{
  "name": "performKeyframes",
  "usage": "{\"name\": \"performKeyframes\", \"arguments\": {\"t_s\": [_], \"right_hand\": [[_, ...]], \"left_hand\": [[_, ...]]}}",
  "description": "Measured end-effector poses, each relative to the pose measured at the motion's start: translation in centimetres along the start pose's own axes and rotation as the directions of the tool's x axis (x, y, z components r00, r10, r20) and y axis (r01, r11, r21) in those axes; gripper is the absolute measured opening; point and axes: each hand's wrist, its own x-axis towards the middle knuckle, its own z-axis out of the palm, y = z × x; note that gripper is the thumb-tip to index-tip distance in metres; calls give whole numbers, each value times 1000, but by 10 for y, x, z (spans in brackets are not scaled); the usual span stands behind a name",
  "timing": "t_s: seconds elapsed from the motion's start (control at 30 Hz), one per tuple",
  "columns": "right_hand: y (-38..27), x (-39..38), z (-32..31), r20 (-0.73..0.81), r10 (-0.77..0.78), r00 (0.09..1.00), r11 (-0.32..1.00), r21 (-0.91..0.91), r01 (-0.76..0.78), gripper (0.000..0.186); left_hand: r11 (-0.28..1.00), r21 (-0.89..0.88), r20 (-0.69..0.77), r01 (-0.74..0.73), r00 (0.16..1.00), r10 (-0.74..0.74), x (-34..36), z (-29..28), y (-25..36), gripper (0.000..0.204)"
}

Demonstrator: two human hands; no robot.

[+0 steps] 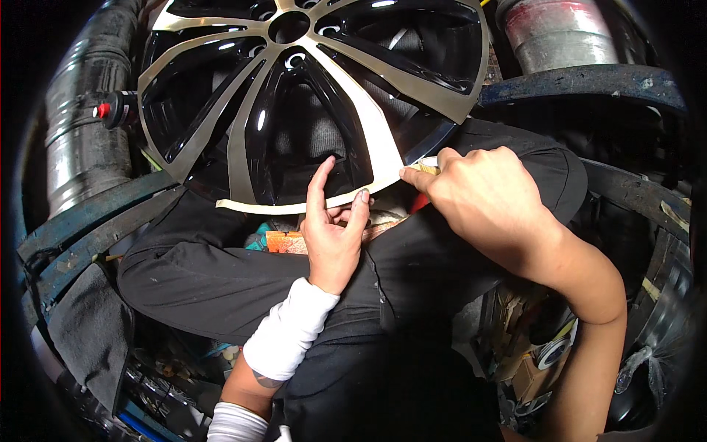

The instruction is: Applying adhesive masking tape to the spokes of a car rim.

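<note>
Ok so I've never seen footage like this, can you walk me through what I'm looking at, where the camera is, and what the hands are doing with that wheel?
There is no machine here: these are a person's two bare hands, filmed by a wide-angle camera worn on their head and looking down, which is why edges curve near the rim. A black car wheel with pale spokes rests against the person's lap, over dark trousers. The left hand, with a white sleeve on the forearm, touches the wheel's lower rim with open fingers. The right hand pinches something small and pale at the rim's edge; what it is cannot be told. A grey metal cylinder stands at the left, another at the upper right, and a dark cloth hangs at the lower left.
</note>
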Motion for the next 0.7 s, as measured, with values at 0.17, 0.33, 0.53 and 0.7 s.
{"name": "performKeyframes", "arguments": {"t_s": [0.17,0.33,0.53,0.7], "right_hand": [[1,0,2,-4,7,1000,1000,18,-7,20],[0,-1,0,4,20,1000,999,36,-20,19],[0,-1,-2,0,25,1000,999,39,-25,18],[0,0,0,15,24,1000,999,35,-24,20]], "left_hand": [[1000,-6,7,16,1000,-16,0,1,4,67],[999,-1,-18,-42,999,41,2,2,-1,66],[996,34,-41,-84,996,85,2,3,1,64],[994,46,-51,-101,993,103,2,4,2,63]]}}
